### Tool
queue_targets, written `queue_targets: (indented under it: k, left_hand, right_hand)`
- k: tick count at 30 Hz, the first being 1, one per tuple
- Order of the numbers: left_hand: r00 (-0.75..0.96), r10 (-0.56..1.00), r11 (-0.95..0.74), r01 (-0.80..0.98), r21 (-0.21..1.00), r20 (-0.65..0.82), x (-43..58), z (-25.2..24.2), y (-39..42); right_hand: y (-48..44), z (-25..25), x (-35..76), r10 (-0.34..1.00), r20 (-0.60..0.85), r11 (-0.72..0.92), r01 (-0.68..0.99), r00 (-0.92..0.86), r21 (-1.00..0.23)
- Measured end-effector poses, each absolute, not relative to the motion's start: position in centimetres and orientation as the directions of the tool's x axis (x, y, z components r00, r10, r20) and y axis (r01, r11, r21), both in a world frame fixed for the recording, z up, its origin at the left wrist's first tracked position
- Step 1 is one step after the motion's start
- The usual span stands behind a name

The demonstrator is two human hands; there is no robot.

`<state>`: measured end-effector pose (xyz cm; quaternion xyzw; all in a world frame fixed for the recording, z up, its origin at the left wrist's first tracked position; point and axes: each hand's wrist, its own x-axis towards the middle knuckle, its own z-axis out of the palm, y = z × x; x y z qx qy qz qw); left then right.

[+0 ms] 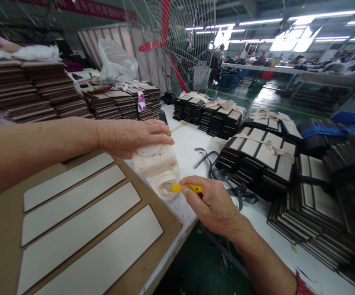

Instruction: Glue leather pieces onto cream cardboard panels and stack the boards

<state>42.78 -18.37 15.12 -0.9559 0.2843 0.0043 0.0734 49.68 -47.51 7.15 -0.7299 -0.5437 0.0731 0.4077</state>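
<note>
My right hand (215,200) is closed around the yellow handle of a brush (192,188). The bristles dip into the opening of a stained white plastic container (155,166), where pale wet stuff clings to the wall; it looks like glue. Over the container's far end lies my left hand (137,135), holding it, with the fingers pointing right and the palm hidden. Just left of the container is a brown board (103,192) carrying several long off-white strips (112,254) side by side, with gaps between them.
Tied stacks of dark-edged panels (260,151) line the right side of the white table (183,143), with loose grey straps (208,157) near them. More stacks (36,90) rise at the left. Behind stands a large caged fan (165,45) with red blades.
</note>
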Motion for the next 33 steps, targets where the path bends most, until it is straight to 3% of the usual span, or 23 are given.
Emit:
queue_targets:
  k: [5,10,15,18,23,27,33]
  left_hand:
    - [0.836,-0.545,-0.83,-0.549,-0.103,-0.061,43.2,14.0,-17.7]
    - [0.834,-0.551,-0.832,-0.552,-0.058,-0.032,43.9,13.0,-17.2]
    - [0.827,-0.562,-0.827,-0.562,-0.013,-0.011,44.7,12.1,-16.7]
    - [0.83,-0.557,-0.83,-0.557,-0.033,-0.027,45.0,12.0,-16.6]
    - [0.826,-0.562,-0.82,-0.564,-0.099,-0.05,44.8,12.7,-17.1]
    - [0.84,-0.539,-0.833,-0.542,-0.108,-0.059,44.4,13.2,-17.6]
    - [0.85,-0.522,-0.846,-0.526,-0.086,-0.064,44.4,12.5,-17.0]
  right_hand:
    - [-47.6,7.7,50.3,0.865,0.373,-0.028,0.776,0.334,-0.63]
    - [-47.4,9.3,50.5,0.926,0.354,0.06,0.875,0.13,-0.48]
    - [-45.0,11.5,50.9,0.941,0.297,-0.026,0.909,0.163,-0.416]
    - [-42.6,11.7,51.7,0.953,0.242,-0.052,0.884,0.184,-0.465]
    - [-41.6,9.7,52.1,0.938,0.175,-0.106,0.731,0.298,-0.674]
    - [-44.3,7.5,50.8,0.884,0.295,-0.056,0.709,0.362,-0.703]
    - [-46.6,5.6,49.5,0.826,0.492,0.067,0.82,0.274,-0.569]
